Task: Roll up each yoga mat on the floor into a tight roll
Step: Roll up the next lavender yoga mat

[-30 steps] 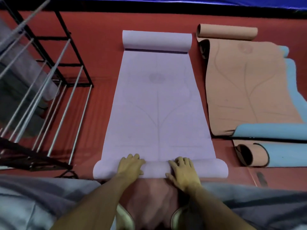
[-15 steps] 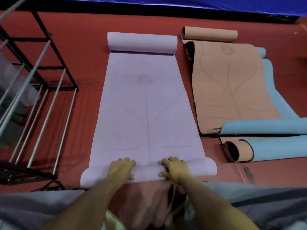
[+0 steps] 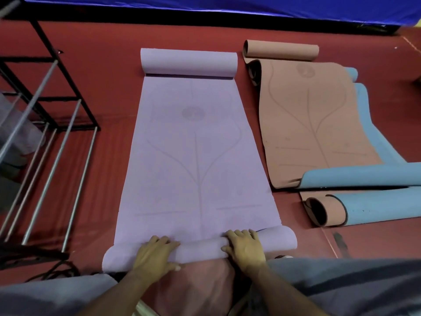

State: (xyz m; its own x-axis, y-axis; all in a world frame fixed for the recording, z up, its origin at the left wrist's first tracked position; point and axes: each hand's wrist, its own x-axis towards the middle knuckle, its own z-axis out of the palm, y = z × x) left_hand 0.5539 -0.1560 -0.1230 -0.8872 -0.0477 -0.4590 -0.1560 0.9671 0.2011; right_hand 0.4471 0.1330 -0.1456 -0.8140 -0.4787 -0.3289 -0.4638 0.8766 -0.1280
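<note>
A lilac yoga mat lies flat on the red floor, running away from me. Its far end curls into a loose roll. Its near end forms a small roll lying across in front of my knees. My left hand and my right hand both rest on top of this near roll, fingers curved over it, about a hand's width apart. To the right lies a tan mat over a blue mat, both with curled ends.
A black metal rack with silver bars stands on the left, close to the lilac mat's edge. A tan-and-blue rolled end lies near right. A dark wall base and blue cloth bound the far side. Cables trail at near left.
The view has shifted, so the mats sit further left in frame. Both hands stay on the near roll, which has crept slightly forward over the flat mat.
</note>
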